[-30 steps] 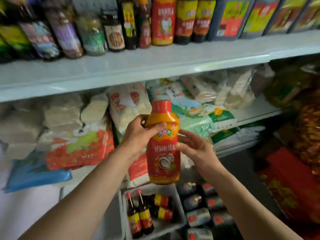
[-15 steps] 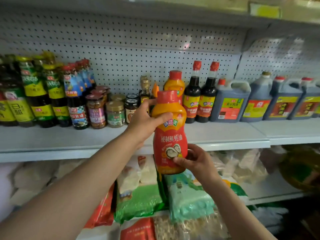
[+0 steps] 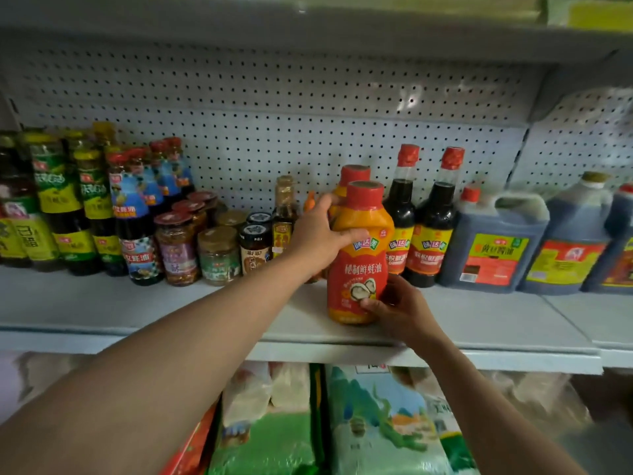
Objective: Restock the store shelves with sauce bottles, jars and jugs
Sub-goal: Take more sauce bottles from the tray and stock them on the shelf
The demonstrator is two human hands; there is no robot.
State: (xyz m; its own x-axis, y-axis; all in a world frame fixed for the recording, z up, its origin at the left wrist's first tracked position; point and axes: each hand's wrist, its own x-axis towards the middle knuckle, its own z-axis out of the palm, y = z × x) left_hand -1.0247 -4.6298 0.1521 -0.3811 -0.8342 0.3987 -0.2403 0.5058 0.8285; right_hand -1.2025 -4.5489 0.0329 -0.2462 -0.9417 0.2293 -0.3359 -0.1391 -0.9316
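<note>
Printed in white on the red label of the oyster sauce bottle (image 3: 359, 255): "秘制鲜蚝油", under a green-and-blue "味达美" badge. Same "味达美" badge on two dark soy sauce bottles (image 3: 428, 231). "黄豆酱油" on the nearest jug (image 3: 493, 245). Other labels too blurred to read.

A single head-worn wide-angle camera faces the store shelf (image 3: 171, 303) squarely from close range, at roughly the height of its stocked tier, with the pegboard back panel (image 3: 274, 114) filling the upper frame and the underside of the tier above along the top edge. Both forearms enter from the bottom edge and reach forward to the shelf, and the bagged goods (image 3: 376, 423) on the tier below show at the bottom, bent by the lens.
</note>
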